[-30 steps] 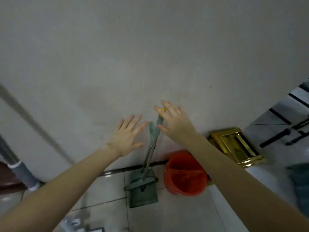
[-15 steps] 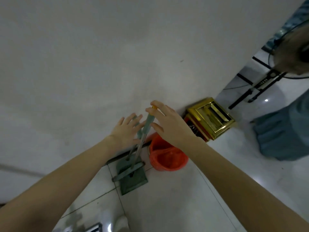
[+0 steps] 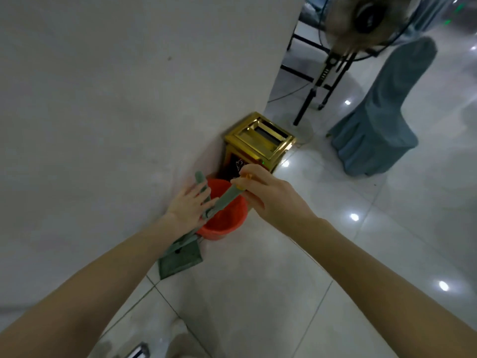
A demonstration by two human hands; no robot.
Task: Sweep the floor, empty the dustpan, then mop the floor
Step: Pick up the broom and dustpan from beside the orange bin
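A green dustpan (image 3: pixel 180 262) stands on the tiled floor against the white wall. Two green handles rise from it. My right hand (image 3: pixel 268 197) grips the top of the longer broom handle (image 3: pixel 224 200), just under its yellow tip, and holds it tilted away from the wall. Beside it, my left hand (image 3: pixel 189 206) lies with spread, straight fingers against the shorter dustpan handle (image 3: pixel 200 179), which leans on the wall. The broom's head is hidden behind the dustpan.
A red bucket (image 3: pixel 227 220) sits right behind the handles. A gold waste bin (image 3: pixel 260 138) stands at the wall's corner. Further right are a standing fan (image 3: pixel 361 19) and a chair in a blue-grey cover (image 3: pixel 379 120). Glossy floor tiles spread to the right.
My right hand has curled round the broom handle's top and pulled it off the wall. My left hand moved onto the dustpan handle. My view swung to the right.
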